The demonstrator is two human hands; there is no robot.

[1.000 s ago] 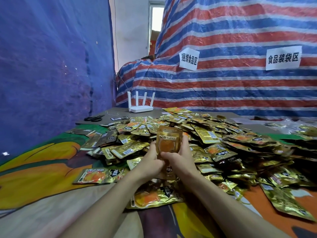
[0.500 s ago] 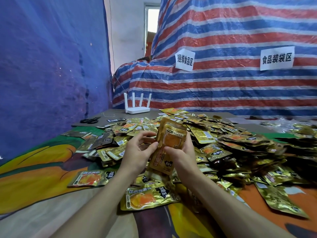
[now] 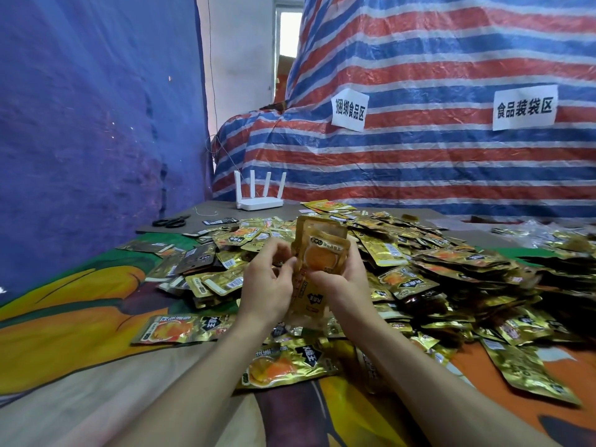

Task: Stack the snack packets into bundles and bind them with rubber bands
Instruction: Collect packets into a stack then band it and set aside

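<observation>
Far to the left of the hands a blue tarp [image 3: 80,140] hangs as a wall. At its foot, left of the hands and beyond them, black scissors [image 3: 171,221] lie flat on a grey board [image 3: 225,211]. Nearer, a patterned cloth [image 3: 64,333] in orange, green and dark tones covers the surface under both forearms. On it, just left of the left wrist, a lone packet [image 3: 183,327] lies face up, gold with an orange picture. A white router [image 3: 259,195] with four upright antennas stands beyond the left hand, well apart from it.

The left hand [image 3: 271,285] is raised with its back to the camera, fingers curled, thumb tip at the left edge of the stack of packets [image 3: 319,259]. Whether it grips the stack or only touches it I cannot tell. The stack stands upright between the two hands, lifted off the surface. Its printed face is toward the camera, and the rear packets show a little higher than the front one. The right hand [image 3: 345,279] holds it from the right side, thumb across the lower front, fingers wrapped behind. Below the hands, between the forearms, a face-up packet [image 3: 283,362] lies on the cloth.

Right of the right hand and beyond both hands spreads a heap of loose packets [image 3: 435,272], overlapping at all angles. Behind it rises a red, white and blue striped tarp [image 3: 419,162]. It bears a paper sign [image 3: 350,110] with Chinese characters beyond the right hand and a second sign [image 3: 524,108] far to its right
</observation>
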